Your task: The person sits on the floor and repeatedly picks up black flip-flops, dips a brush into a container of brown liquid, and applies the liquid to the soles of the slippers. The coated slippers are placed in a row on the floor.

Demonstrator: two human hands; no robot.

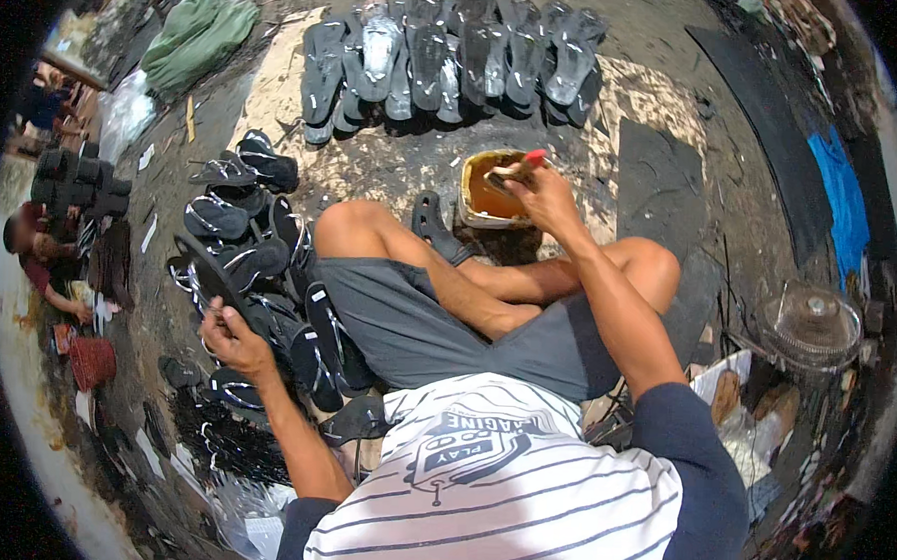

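My right hand (pixel 547 199) is closed round a brush (pixel 534 158) with a red handle end. It is over a square tub (pixel 467 203) of amber, glue-like liquid in front of my crossed legs; the bristles are hard to make out. On the other side my left hand (pixel 234 343) grips a dark flip-flop sole (pixel 209 272) by its near end, tilted up. Beneath and beside that sole lies a heap of black strapped sandals (pixel 259 262), next to my left knee.
Rows of dark soles (pixel 448 55), some shiny, lie on a stained board beyond the tub. A fan (pixel 812 326) stands at right, near a blue cloth (pixel 837 202). Green cloth (pixel 199 39) lies far left. Another person (pixel 44 252) sits at the left edge.
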